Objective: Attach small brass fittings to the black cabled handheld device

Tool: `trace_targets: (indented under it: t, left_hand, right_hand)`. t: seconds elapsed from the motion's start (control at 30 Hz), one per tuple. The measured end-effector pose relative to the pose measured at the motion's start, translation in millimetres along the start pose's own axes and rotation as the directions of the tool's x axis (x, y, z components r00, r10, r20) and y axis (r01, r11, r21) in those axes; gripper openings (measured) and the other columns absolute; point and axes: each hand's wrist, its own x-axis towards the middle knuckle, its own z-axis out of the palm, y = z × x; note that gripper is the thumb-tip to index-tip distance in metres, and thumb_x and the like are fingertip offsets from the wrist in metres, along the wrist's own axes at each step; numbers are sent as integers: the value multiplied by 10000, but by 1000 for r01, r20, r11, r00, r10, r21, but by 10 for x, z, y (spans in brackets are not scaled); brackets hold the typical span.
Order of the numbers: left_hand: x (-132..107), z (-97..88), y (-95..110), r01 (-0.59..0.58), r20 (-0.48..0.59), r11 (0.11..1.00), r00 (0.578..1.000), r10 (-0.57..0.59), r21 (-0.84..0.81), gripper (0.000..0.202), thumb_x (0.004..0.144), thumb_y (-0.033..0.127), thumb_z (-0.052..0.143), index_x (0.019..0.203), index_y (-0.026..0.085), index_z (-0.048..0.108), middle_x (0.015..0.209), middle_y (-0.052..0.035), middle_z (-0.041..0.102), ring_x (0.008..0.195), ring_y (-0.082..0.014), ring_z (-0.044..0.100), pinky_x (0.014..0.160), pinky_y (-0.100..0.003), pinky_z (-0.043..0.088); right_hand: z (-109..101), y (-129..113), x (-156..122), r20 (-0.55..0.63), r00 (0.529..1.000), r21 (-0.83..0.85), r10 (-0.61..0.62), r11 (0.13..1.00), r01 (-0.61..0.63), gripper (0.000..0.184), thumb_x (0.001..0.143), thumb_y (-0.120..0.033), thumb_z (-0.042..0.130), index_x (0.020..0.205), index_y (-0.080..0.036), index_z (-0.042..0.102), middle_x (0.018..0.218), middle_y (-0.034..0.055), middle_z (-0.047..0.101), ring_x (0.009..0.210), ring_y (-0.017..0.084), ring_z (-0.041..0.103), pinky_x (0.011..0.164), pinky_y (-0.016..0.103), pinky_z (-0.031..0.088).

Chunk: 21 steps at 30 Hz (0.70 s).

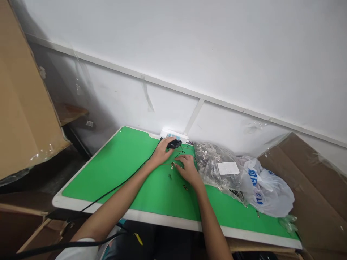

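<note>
Near the wall, my left hand [162, 152] is closed around a small black box-shaped device [175, 144], which lies in front of a white power strip [173, 135]. Thin wires [182, 148] run beside the device. My right hand [187, 167] is just to the right, with thumb and forefinger curved and apart; no object shows between them. Close to its fingertips are small brass-coloured metal parts [172, 166]. A few more metal parts [185, 187] lie nearer to me on the green tabletop [108, 166].
Right of my hands lie a clear plastic bag of small parts [211, 159] and a white plastic bag [267, 191] with blue print. A black cable [119, 185] crosses the table. Cardboard stands at left [27, 94] and right [311, 180]. The white wall [217, 54] borders the back.
</note>
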Motion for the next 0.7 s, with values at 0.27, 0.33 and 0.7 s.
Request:
trace_targets:
  t: [0.27, 0.33, 0.7]
  left_hand:
    - [-16, -2, -13, 21, 58, 998, 998, -18, -64, 492, 951, 136, 561, 1437, 214, 559, 1405, -114, 658, 1330, -252, 608, 1157, -478, 478]
    - [-37, -9, -28, 16, 72, 998, 997, -11, -61, 538, 945, 129, 570, 1474, 215, 521, 1437, -118, 636, 1351, -260, 594, 1158, -488, 480]
    - [-98, 4, -72, -57, 99, 998, 993, 58, -16, 594, 989, 154, 551, 1562, 221, 410, 1490, -138, 592, 1407, -269, 549, 1166, -505, 478]
  right_hand:
    - [57, -30, 322, 238, 968, -58, -78, 994, 95, 66, 914, -164, 673, 916, -207, 723, 1019, 72, 698, 1048, 251, 603, 978, 414, 487]
    - [61, 6, 328, 221, 969, -81, -112, 988, 132, 74, 921, -157, 648, 922, -212, 697, 1036, 85, 701, 1057, 257, 610, 935, 389, 509]
    - [-270, 316, 267, -128, 947, 476, 296, 856, -203, 313, 933, -450, 608, 1118, -231, 733, 1016, 80, 760, 920, 261, 690, 837, 407, 550]
